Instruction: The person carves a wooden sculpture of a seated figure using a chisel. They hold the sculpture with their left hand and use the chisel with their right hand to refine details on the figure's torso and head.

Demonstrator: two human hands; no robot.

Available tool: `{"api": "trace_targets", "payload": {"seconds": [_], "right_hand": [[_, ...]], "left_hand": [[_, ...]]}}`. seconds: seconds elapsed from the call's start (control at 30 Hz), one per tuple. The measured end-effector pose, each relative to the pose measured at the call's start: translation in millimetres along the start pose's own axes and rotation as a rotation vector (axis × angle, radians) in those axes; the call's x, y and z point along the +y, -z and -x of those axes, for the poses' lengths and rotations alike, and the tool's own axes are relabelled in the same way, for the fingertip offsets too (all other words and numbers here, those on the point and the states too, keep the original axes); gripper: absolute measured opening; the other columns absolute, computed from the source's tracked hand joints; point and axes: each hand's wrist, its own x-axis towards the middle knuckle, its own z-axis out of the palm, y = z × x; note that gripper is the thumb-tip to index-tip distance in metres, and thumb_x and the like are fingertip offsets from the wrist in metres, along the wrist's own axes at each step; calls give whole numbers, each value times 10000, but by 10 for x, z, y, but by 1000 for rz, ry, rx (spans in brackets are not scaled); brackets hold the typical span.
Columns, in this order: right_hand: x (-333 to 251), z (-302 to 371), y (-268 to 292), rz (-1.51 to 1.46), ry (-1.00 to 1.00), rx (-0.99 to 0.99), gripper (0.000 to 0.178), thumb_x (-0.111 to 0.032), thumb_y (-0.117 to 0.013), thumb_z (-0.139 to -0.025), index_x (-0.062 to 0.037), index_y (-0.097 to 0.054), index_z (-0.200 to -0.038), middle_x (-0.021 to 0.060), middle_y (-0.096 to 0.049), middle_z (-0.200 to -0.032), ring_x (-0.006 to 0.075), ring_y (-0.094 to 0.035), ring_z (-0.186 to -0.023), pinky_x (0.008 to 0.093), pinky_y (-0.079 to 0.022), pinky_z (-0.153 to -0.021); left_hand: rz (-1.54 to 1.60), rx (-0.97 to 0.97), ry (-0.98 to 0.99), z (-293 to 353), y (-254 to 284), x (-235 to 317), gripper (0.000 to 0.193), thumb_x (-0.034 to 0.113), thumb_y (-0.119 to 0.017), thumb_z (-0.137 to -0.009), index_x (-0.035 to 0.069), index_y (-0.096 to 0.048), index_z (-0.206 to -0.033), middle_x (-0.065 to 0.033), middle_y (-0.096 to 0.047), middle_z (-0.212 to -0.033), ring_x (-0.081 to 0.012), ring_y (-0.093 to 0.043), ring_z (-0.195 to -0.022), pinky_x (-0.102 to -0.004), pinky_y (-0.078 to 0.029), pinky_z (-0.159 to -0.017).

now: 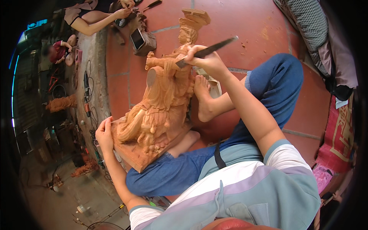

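A carved wooden statue [161,103] of a robed figure with a tall headdress leans across my lap, its head pointing away from me. My left hand [104,134] grips the edge of its square base at the left. In my right hand [205,61] is a flat, dark metal chisel [216,47]. The chisel's broad end lies against the figure's upper chest, and its other end points up to the right. Some of my right fingers are hidden behind the hand. My bare foot [203,96] rests beside the statue's right side.
A phone [137,39] lies on a wood block beyond the statue. Another person's arm [97,23] reaches in at the top left. Power tools with cables [87,109] line the ledge at left. Checked cloth [310,30] is heaped at the upper right of the red tiles.
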Motion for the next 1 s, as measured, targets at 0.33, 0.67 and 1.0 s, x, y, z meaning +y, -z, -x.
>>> {"api": "trace_targets", "payload": {"seconds": [0.33,0.67,1.0], "right_hand": [[-65,-181,217,43,-126,-38,28,-31,-672,-781,-40,-654,-801,29,-655,-849,130,-619,-827,273,-494,-792],[-176,-425,235,14,-323,34,40,-19,-664,-737,-47,-667,-766,3,-648,-786,111,-601,-791,270,-477,-761],[-237,-435,106,330,-284,-23,54,-37,-635,-755,-77,-603,-771,-20,-624,-828,74,-601,-814,261,-492,-758]], "left_hand": [[19,-6,2,-11,-25,14,288,224,-576,-935,-21,-686,-1039,-84,-693,-965,-137,-625,-887,-264,-474,-803],[0,-6,20,-34,0,-3,291,222,-574,-937,-21,-680,-1058,-87,-693,-970,-144,-625,-894,-268,-474,-813],[-12,3,-2,2,8,31,260,193,-580,-933,-27,-682,-1025,-76,-695,-964,-127,-619,-884,-256,-472,-800]]}}
